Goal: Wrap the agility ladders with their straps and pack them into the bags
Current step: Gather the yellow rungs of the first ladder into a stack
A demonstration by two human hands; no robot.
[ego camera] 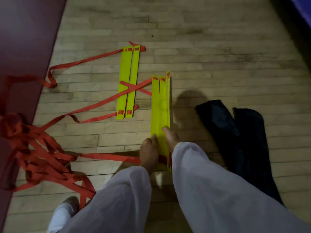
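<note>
On the floor (218, 56) just ahead of the person, a stack (160, 105) of yellow rungs stands on edge, gathered like a closed fan. The left hand (149, 152) grips its near end from one side, fingers curled onto the face. The right hand (170, 138) closes on it from the other side, thumb laid along the top edge. The hands sit close together with the stack clamped between them.

Two loose rungs (128, 81) lie flat beyond and to the left, not yet gathered. Red straps (42, 157) cross over them and trail into a slack tangle that spills onto the mat (20, 39). The dark bags (235, 132) lie crumpled just right of the stack.

The rungs look like thin, flat plastic: probably light, stiff along their length, and smooth enough to slide against each other. A hold at one end alone would likely let the far end splay, so squeezing the stack nearer its middle, across the flat faces, should keep it square. The straps are soft webbing, limp and prone to snagging. They are best taken close to where they leave the rungs and drawn taut while winding. The bags look floppy, so a mouth will probably need holding open.
</note>
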